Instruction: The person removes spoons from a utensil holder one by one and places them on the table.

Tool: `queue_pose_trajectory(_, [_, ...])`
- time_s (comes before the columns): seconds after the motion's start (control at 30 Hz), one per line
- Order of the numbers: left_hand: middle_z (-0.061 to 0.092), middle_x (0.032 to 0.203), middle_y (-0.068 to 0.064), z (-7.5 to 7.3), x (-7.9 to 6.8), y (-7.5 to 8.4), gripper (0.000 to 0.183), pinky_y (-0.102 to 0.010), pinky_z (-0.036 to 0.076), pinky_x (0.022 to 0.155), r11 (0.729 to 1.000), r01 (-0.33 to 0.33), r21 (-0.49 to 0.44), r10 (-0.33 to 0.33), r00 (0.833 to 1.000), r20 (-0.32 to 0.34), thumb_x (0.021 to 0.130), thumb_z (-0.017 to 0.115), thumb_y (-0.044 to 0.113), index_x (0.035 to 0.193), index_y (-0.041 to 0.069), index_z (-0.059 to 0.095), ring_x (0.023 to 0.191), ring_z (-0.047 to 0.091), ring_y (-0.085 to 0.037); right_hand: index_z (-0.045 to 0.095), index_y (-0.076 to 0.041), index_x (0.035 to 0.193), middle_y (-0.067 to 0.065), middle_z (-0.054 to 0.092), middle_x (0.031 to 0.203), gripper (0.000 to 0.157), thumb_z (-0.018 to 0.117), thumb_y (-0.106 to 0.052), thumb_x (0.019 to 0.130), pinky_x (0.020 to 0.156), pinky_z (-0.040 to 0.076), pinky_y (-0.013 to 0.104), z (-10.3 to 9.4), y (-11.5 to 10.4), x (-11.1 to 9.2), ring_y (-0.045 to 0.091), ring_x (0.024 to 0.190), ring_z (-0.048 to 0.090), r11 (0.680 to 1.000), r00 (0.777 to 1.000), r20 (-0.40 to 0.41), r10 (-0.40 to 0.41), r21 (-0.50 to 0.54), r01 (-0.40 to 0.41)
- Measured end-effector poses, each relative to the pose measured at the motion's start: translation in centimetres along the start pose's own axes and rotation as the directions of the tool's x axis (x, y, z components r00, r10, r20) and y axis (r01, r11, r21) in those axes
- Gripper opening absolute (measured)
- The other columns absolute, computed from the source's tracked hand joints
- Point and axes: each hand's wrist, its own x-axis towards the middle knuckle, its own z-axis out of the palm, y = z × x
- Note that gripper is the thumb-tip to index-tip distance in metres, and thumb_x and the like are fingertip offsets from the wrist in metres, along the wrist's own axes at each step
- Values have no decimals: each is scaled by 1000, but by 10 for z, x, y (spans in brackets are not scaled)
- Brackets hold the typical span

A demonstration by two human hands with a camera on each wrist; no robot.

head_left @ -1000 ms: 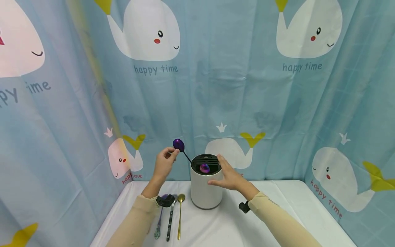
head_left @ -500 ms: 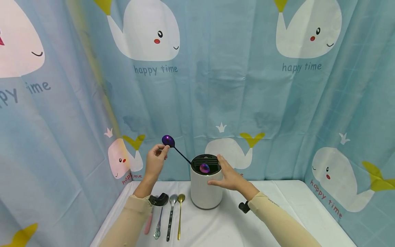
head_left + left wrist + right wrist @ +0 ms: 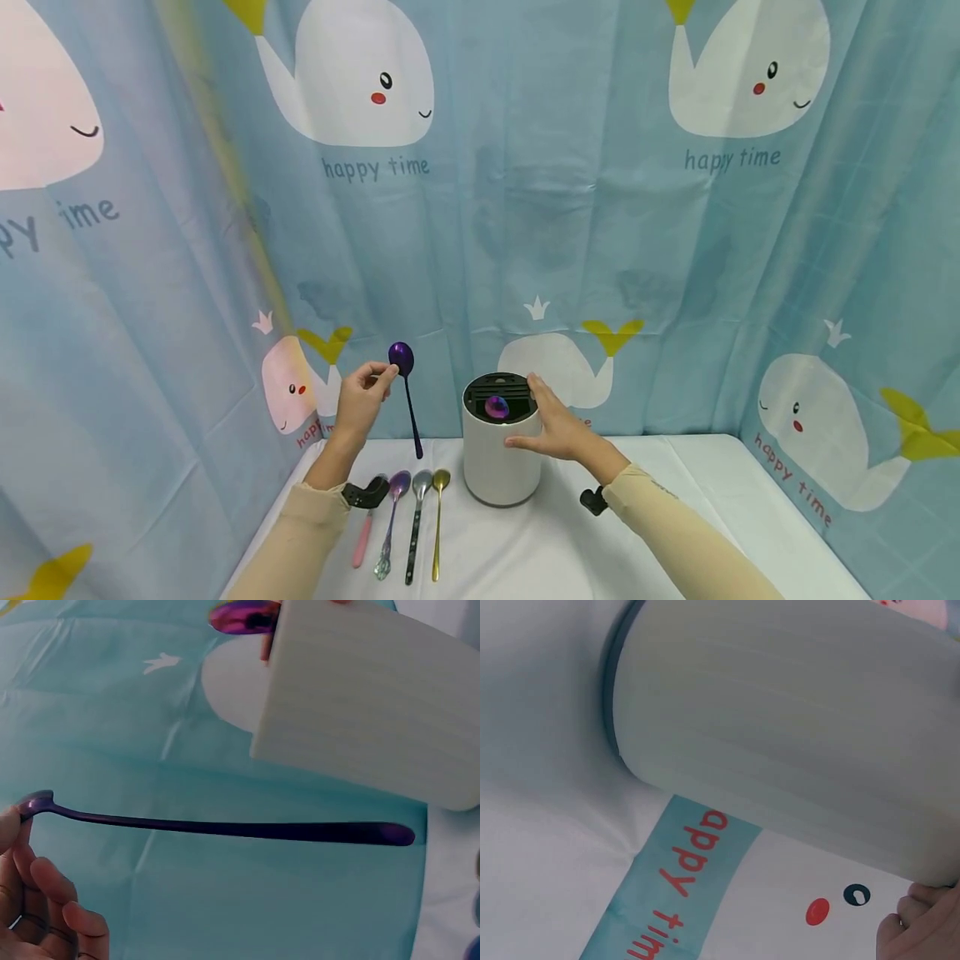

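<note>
A dark purple spoon point(image 3: 402, 358) hangs handle-down in the air left of the white utensil holder point(image 3: 502, 467). My left hand point(image 3: 360, 404) pinches it at the bowl with thumb and fingertip; in the left wrist view the long handle of the spoon point(image 3: 225, 827) reaches out past the fingers. Inside the holder stands an iridescent purple spoon point(image 3: 497, 407), bowl up, by the black slotted insert point(image 3: 501, 386). My right hand point(image 3: 558, 429) rests spread against the holder's right side, thumb across the front and fingertips at the rim.
Side by side on the white table point(image 3: 645, 517) lie a pink-handled utensil point(image 3: 363, 542), a purple spoon with an ornate handle point(image 3: 400, 483), a spoon with a black dotted handle point(image 3: 415, 533) and a gold spoon point(image 3: 437, 533). A blue whale-print curtain point(image 3: 555, 250) hangs behind.
My left hand has drawn the dark purple spoon left, and its handle end has come out of the holder and swung down. The right hand stays at the holder.
</note>
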Motion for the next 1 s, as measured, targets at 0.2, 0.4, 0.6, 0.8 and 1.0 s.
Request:
queue_pose_trajectory(0.2, [59,77,0,-10,-5,-18,35,-27,39,65,991,95,96,-98,995,29,107,71,29,113,-5,72,72,52,-11,0,-8,173,8,0,181,137,76,-78,83,128,22,58,-2,0,1,31,166,8,1000,1000,1,3,-7,-3])
queue_pose_trajectory(0.4, [59,84,1,-24,-9,-38,39,-35,39,74,957,199,213,-213,976,47,109,67,33,120,-5,72,83,54,-21,0,-9,173,7,-1,181,138,76,-79,83,128,23,59,-2,-1,2,31,166,7,1000,1000,6,10,-3,-10])
queue_pose_trajectory(0.6, [62,95,-9,-43,-10,-61,48,-44,43,85,916,272,295,-308,948,82,111,62,34,131,-9,68,95,56,-28,-1,-10,173,6,-1,181,138,77,-79,82,128,23,59,-1,-1,2,31,166,7,1000,1000,5,10,6,-10])
queue_pose_trajectory(0.8, [63,129,-35,-64,-14,-77,54,-68,45,103,861,326,391,-396,911,114,112,56,32,141,-13,60,115,60,-47,0,-10,173,7,-1,181,138,76,-80,82,127,23,59,0,0,2,31,166,8,1000,1000,-2,7,4,-7])
queue_pose_trajectory(1.0, [64,121,-35,-76,-18,-95,51,-64,48,97,822,375,428,-448,890,83,109,59,29,129,-17,64,108,62,-46,-1,-10,173,6,-1,181,138,77,-79,82,127,23,59,1,1,1,31,166,7,1000,1000,0,9,7,-9])
